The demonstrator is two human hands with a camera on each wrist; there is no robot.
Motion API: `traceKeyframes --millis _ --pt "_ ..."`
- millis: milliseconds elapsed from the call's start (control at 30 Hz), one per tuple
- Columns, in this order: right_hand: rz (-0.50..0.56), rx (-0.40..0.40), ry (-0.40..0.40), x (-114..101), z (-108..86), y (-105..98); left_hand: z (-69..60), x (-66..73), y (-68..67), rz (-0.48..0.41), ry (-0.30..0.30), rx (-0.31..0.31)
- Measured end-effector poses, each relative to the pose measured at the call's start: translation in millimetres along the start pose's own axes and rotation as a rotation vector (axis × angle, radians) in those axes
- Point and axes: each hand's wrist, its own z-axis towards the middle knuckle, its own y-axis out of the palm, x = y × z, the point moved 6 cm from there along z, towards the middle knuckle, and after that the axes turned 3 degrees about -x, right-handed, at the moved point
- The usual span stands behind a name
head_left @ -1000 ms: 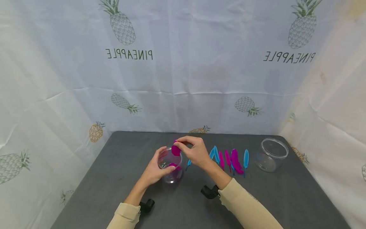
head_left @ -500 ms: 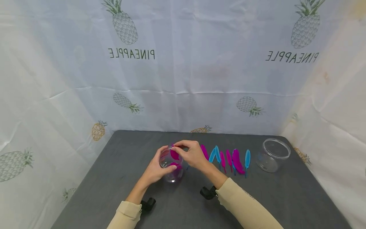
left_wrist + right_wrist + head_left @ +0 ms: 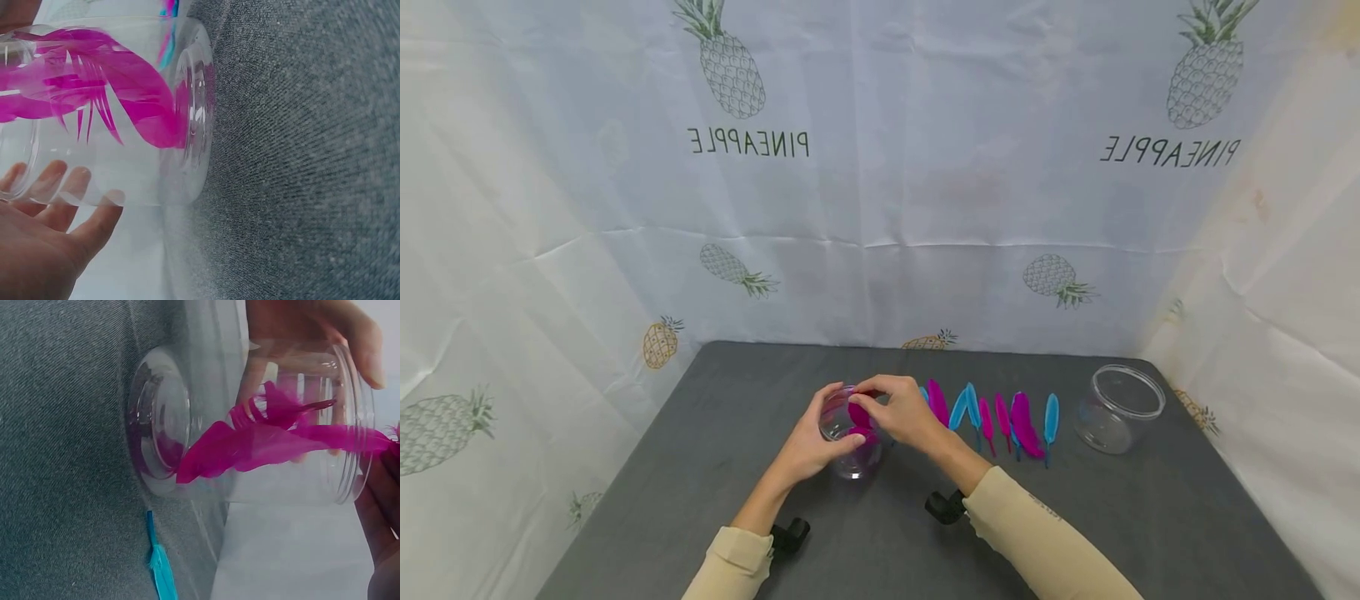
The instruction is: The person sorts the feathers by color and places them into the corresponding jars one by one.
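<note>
With 12 o'clock taken as the far edge of the table in the head view, a clear, cylindrical plastic jar [image 3: 855,468] is stood upright on the dark grey, cloth-like tabletop [image 3: 737,400], near the middle. It is gripped from 8 o'clock by the left hand [image 3: 808,443], whose thumb is laid along the near side of the rim and whose fingers are wrapped around the wall.

A magenta, soft-vaned feather [image 3: 250,447] is pinched at its upper end between the thumb and fingers of the right hand [image 3: 901,412], which is held over the rim at 2 o'clock. The lower part of this feather is hung inside the jar, its tip close to the base. Beside it, also inside, a second magenta feather with a dark quill [image 3: 281,409] is seen through the wall; whether the two are touching cannot be told.

At 3 o'clock from the jar, a row of loose bright blue and magenta feathers [image 3: 1024,425] is spread on the tabletop, its nearest part hidden by the right hand. Beyond the row, also toward 3 o'clock, a wider clear plastic jar [image 3: 1105,429] is stood with its mouth upward. Cream sleeves [image 3: 1037,533] are worn on both arms, and a white curtain printed with pineapples [image 3: 880,183] is hung at 12 o'clock.
</note>
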Motion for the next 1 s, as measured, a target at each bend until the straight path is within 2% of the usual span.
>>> traceKeyframes --millis 400,767,1000 --pt "-0.142 -0.086 -0.067 -6.6 -2.2 6.0 -1.3 -1.7 1.3 0.009 0.003 0.004" --pt "-0.114 -0.082 -0.072 -2.5 -3.0 6.4 -1.0 1.8 1.8 -0.011 0.017 0.005" --pt "-0.091 -0.077 -0.055 -5.0 -1.6 -0.1 -0.8 1.3 1.4 -0.004 0.008 0.006"
